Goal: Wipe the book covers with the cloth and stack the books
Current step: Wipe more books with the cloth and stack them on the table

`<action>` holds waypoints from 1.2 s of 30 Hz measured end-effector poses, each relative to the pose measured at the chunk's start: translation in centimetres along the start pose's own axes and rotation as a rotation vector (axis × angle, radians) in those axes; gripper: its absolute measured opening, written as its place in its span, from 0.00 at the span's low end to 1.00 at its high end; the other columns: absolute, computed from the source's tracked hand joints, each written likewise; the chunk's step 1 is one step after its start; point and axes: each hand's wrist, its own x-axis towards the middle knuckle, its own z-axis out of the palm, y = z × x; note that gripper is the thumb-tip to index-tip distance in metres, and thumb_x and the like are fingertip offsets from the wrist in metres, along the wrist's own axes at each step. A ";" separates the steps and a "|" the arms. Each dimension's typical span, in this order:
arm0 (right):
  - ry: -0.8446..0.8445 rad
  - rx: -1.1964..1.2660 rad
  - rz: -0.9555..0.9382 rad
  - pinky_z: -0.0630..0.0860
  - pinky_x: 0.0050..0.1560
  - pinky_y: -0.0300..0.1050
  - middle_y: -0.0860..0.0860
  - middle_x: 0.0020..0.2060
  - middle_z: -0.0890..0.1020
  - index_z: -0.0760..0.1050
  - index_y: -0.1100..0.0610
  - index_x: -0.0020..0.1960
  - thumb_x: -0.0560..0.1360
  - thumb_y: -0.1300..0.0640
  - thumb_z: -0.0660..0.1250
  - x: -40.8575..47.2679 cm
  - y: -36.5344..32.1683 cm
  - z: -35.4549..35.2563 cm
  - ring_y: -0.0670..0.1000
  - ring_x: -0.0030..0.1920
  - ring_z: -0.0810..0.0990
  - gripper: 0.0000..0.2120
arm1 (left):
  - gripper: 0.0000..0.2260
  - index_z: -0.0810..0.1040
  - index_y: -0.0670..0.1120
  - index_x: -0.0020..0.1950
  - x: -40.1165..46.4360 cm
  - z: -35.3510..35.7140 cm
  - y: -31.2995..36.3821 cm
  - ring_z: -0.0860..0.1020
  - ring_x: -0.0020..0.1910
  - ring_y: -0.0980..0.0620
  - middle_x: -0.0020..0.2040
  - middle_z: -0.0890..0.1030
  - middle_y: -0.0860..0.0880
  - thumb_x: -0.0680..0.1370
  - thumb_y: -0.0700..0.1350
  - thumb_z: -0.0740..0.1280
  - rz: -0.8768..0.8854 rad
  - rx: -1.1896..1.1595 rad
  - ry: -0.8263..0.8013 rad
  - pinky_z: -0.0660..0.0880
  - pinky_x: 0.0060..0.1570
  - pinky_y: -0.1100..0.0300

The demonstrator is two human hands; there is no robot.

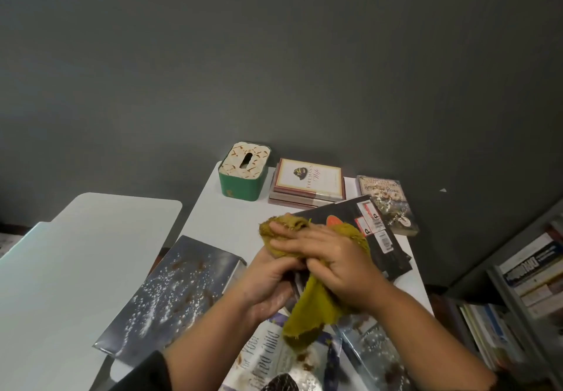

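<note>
A mustard-yellow cloth [307, 308] is bunched between both my hands above the table. My left hand [268, 281] grips its lower part from below; my right hand [332, 262] lies over the top with fingers curled round it. Behind the hands lies a dark book [380, 238] with barcode stickers. A silver-grey speckled book [170, 296] with brown smears lies to the left. At the bottom edge lie a white-covered book [268, 357] and another stained silver book [374, 360]. A neat stack topped by a cream book [310, 182] stands at the back.
A green tissue box [243, 176] stands at the table's back left corner. A worn paperback [388, 205] lies at the back right. A second pale table [76, 269] sits to the left. Bookshelves [524, 287] full of books fill the right side.
</note>
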 end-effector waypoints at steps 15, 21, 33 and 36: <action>0.328 -0.067 0.376 0.63 0.55 0.21 0.39 0.73 0.59 0.61 0.47 0.73 0.75 0.69 0.58 -3.5 2.8 0.6 0.36 0.62 0.68 0.30 | 0.16 0.76 0.37 0.56 0.7 1.1 -1.3 0.84 0.38 0.46 0.43 0.84 0.39 0.68 0.34 0.64 0.035 -0.074 0.130 0.82 0.38 0.53; 0.247 -0.126 0.239 0.57 0.68 0.34 0.36 0.74 0.56 0.57 0.44 0.74 0.76 0.56 0.51 -4.9 2.7 1.9 0.38 0.70 0.61 0.27 | 0.15 0.77 0.39 0.59 0.4 1.9 -2.2 0.84 0.45 0.47 0.48 0.84 0.41 0.74 0.40 0.62 0.104 -0.143 0.139 0.81 0.42 0.56; 0.921 1.323 0.970 0.78 0.31 0.41 0.51 0.37 0.85 0.78 0.51 0.52 0.78 0.40 0.57 -2.8 7.5 -5.5 0.50 0.33 0.84 0.17 | 0.18 0.73 0.54 0.60 -0.3 2.2 0.9 0.79 0.56 0.55 0.55 0.81 0.55 0.72 0.45 0.69 0.178 0.751 -0.163 0.77 0.52 0.62; 0.809 1.438 0.928 0.80 0.45 0.51 0.57 0.48 0.84 0.79 0.53 0.57 0.71 0.33 0.60 -2.5 8.3 -6.8 0.58 0.48 0.83 0.27 | 0.23 0.71 0.60 0.67 0.9 1.6 3.7 0.73 0.64 0.58 0.62 0.76 0.62 0.73 0.46 0.68 0.228 1.001 -0.402 0.71 0.62 0.60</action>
